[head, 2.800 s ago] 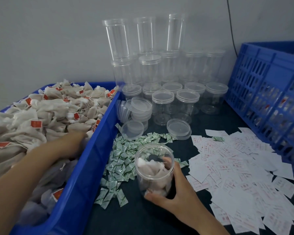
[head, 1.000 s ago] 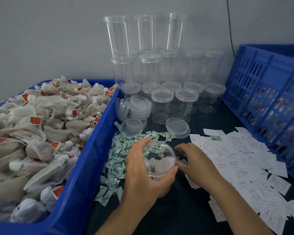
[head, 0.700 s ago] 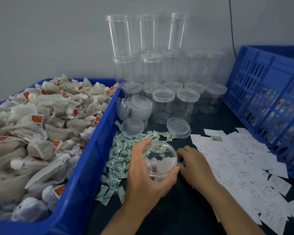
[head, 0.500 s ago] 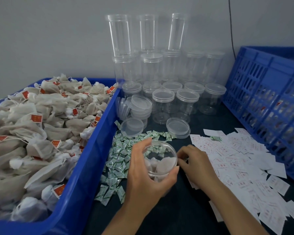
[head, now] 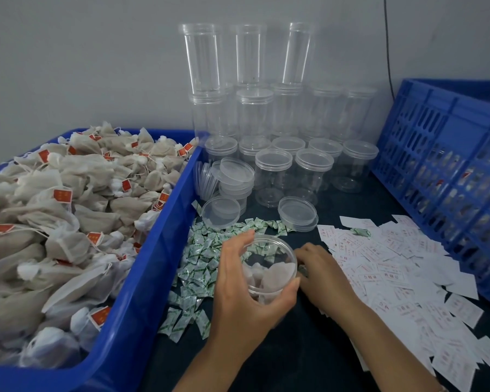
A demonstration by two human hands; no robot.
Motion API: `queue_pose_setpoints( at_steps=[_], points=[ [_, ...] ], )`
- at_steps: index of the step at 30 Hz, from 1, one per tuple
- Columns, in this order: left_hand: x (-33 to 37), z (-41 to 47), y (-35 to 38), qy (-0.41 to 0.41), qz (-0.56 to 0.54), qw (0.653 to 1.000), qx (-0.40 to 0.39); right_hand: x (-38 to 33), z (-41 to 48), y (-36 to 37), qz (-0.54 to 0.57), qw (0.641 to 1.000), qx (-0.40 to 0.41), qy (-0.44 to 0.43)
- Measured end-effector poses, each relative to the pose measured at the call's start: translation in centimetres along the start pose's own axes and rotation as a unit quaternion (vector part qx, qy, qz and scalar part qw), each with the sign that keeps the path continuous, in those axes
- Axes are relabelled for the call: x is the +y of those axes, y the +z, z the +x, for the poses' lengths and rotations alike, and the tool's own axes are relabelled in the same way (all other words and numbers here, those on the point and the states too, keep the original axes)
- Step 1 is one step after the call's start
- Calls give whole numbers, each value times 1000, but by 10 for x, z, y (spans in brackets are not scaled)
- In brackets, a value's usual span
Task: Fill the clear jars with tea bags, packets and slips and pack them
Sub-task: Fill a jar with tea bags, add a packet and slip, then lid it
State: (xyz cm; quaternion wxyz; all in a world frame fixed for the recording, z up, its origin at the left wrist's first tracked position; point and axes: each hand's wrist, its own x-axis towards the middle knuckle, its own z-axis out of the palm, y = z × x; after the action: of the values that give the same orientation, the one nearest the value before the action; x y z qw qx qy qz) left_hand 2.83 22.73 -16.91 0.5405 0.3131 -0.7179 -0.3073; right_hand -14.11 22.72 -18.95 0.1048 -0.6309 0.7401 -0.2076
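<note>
An open clear jar [head: 269, 267] with a few tea bags inside stands on the dark table in front of me. My left hand [head: 244, 295] wraps around its left and near side. My right hand [head: 320, 270] rests just right of the jar, fingertips curled against the table by the jar's wall; whether they pinch anything is hidden. Small green packets [head: 201, 258] lie heaped left of and behind the jar. White printed slips [head: 393, 258] spread out to the right. Tea bags with red tags [head: 68, 222] fill the blue bin [head: 164, 250] on the left.
Several empty lidded jars [head: 272, 179] stand in rows at the back, with taller stacks against the wall. Loose lids [head: 294, 210] lie in front of them. A blue slotted crate [head: 450, 165] holding filled jars stands along the right edge.
My left hand left the tea-bag bin and took the jar. My right hand let go of the jar and moved to its right side, fingers curling in.
</note>
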Motion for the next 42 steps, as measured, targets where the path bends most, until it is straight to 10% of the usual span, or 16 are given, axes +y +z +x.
queue_pose_setpoints(
  at_steps=[10,17,23,32,42],
  points=[
    [0,0,-1,1,2,1000,1,6,2,4,-1,995,95,-14],
    [-1,0,1,4,6,1000,2,-7,-1,-22,339,931,118,62],
    [-2,1,2,4,4,1000,5,-44,-21,-62,496,857,136,-38],
    [-2,-2,1,-12,-17,1000,3,-57,-36,-71,344,927,67,-132],
    [-1,-2,0,-11,7,1000,6,40,-31,-45,22,997,38,62]
  ],
)
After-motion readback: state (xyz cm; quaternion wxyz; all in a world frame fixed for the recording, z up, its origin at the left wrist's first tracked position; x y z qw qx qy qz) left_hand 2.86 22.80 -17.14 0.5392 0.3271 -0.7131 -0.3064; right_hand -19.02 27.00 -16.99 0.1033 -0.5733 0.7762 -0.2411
